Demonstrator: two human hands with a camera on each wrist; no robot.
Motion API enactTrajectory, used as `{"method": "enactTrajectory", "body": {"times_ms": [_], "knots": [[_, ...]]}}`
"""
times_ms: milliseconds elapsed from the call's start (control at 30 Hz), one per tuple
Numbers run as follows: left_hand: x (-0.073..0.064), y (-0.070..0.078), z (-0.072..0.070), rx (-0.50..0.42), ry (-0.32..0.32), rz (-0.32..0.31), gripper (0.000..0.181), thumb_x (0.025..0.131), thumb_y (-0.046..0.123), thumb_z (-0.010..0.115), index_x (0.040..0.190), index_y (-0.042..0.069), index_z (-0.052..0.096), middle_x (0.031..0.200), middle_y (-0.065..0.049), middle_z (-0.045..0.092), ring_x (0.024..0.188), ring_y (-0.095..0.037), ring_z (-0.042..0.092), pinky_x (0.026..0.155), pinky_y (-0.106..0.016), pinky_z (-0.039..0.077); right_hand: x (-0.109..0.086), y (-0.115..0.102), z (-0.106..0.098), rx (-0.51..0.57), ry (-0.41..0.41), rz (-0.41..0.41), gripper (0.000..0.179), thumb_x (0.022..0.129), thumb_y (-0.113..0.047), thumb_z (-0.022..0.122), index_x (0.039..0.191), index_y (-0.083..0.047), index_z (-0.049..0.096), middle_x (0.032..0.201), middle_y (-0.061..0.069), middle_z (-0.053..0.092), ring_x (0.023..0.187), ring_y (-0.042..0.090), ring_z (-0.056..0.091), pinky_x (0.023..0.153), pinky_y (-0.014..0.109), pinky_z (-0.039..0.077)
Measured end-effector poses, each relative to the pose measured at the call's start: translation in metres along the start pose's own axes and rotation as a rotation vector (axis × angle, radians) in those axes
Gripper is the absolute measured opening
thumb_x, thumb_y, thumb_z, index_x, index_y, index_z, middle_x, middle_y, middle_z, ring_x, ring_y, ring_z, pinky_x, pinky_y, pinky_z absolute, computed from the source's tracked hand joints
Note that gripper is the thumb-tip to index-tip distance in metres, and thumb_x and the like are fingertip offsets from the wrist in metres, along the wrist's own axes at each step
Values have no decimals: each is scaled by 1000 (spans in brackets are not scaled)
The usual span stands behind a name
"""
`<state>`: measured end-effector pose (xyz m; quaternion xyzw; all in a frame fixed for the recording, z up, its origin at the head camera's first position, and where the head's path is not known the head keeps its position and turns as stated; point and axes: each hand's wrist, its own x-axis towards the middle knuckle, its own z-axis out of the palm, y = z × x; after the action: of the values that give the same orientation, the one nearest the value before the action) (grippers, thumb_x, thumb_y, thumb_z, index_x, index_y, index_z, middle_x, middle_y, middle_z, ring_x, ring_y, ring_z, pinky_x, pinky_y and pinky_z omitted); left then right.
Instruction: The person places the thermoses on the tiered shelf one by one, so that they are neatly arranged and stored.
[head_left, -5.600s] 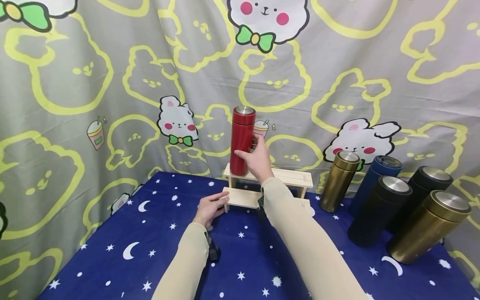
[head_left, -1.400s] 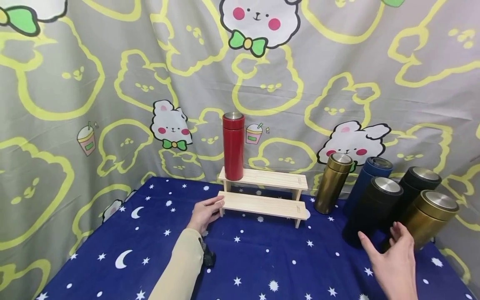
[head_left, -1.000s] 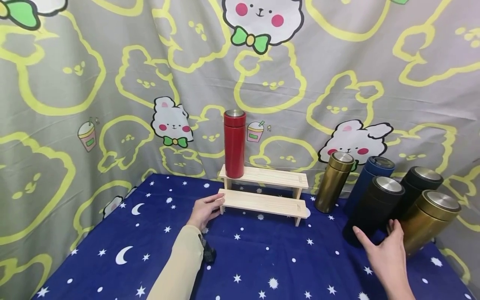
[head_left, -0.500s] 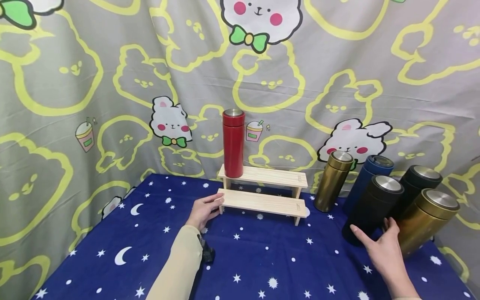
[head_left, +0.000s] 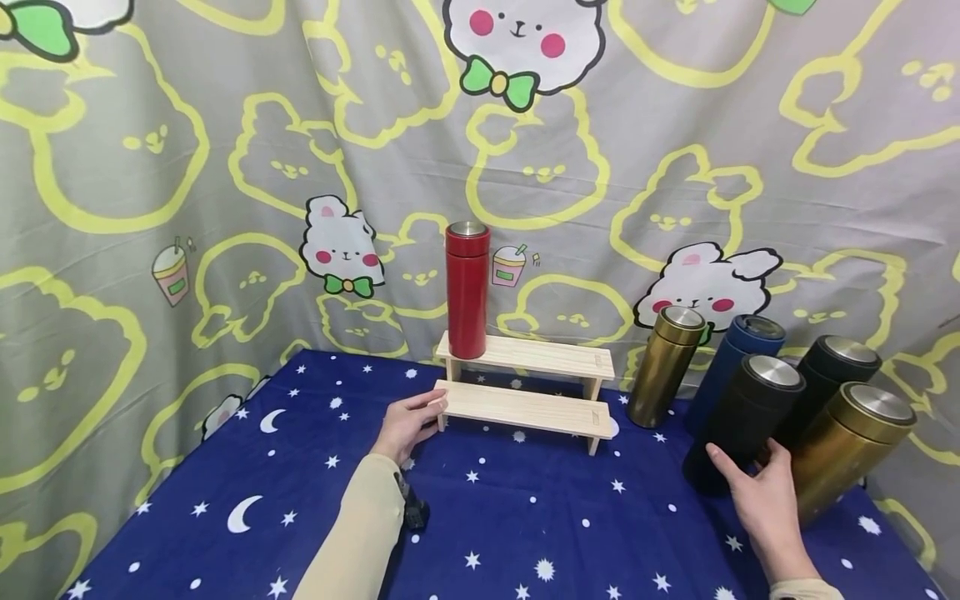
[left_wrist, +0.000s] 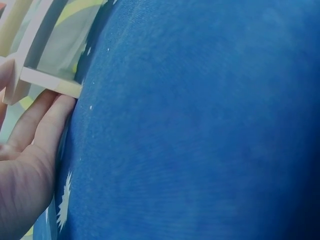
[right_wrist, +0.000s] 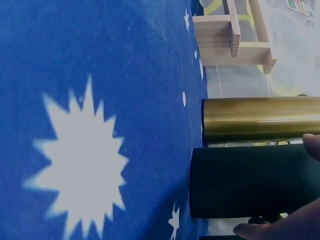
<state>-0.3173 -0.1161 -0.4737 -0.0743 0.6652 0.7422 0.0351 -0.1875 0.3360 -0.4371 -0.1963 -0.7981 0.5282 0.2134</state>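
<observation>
My left hand (head_left: 405, 427) holds the left end of the lower step of a two-step wooden display stand (head_left: 525, 408). In the left wrist view its fingers (left_wrist: 47, 117) lie against the stand's leg. A red thermos bottle (head_left: 467, 304) stands upright at the left end of the upper step. On the right, my right hand (head_left: 768, 504) grips the nearer black thermos bottle (head_left: 738, 429) low on its body. The right wrist view shows this black thermos (right_wrist: 250, 180) between thumb and fingers, its base at the tablecloth.
A slim gold thermos (head_left: 663, 371) and a blue thermos (head_left: 731, 362) stand behind the held one. Another black thermos (head_left: 832, 375) and a wide gold thermos (head_left: 847, 454) crowd its right side. A patterned curtain (head_left: 570, 167) hangs behind the blue star-print tablecloth (head_left: 480, 517).
My right hand has let go of the red thermos on the upper step, moved right and closed round the nearer black thermos. My left hand keeps its hold on the stand.
</observation>
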Motion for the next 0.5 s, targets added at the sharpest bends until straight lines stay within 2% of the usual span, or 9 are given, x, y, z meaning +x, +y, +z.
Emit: {"method": "enactTrajectory", "body": {"times_ms": [100, 233, 400, 500], "knots": [[1, 0, 0, -5, -1, 0, 36, 87, 14, 78, 121, 7, 71, 129, -14, 62, 114, -26, 60, 90, -45, 52, 2, 1, 2, -1, 18, 15, 90, 92, -26, 70, 152, 6, 11, 146, 32, 32, 129, 43, 35, 97, 27, 37], [2, -1, 0, 4, 0, 3, 36, 87, 15, 77, 121, 6, 71, 128, -14, 62, 114, -27, 60, 90, -46, 52, 4, 2, 3, 3, 25, 22, 88, 92, -24, 71, 151, 7, 13, 142, 30, 35, 120, 36, 42, 75, 8, 37], [2, -1, 0, 2, 0, 5, 35, 87, 15, 78, 121, 6, 72, 128, -15, 62, 114, -27, 60, 90, -46, 52, 6, 4, 4, 9, 32, 15, 80, 91, -21, 72, 147, 6, 21, 135, 22, 41, 102, 16, 49, 68, 5, 39], [2, -2, 0, -2, 1, -1, 36, 87, 16, 78, 121, 7, 72, 129, -14, 61, 115, -26, 59, 90, -45, 52, 7, 4, 3, 1, 30, 23, 81, 91, -23, 73, 148, 4, 23, 137, 21, 40, 109, 22, 50, 69, 6, 39]]}}
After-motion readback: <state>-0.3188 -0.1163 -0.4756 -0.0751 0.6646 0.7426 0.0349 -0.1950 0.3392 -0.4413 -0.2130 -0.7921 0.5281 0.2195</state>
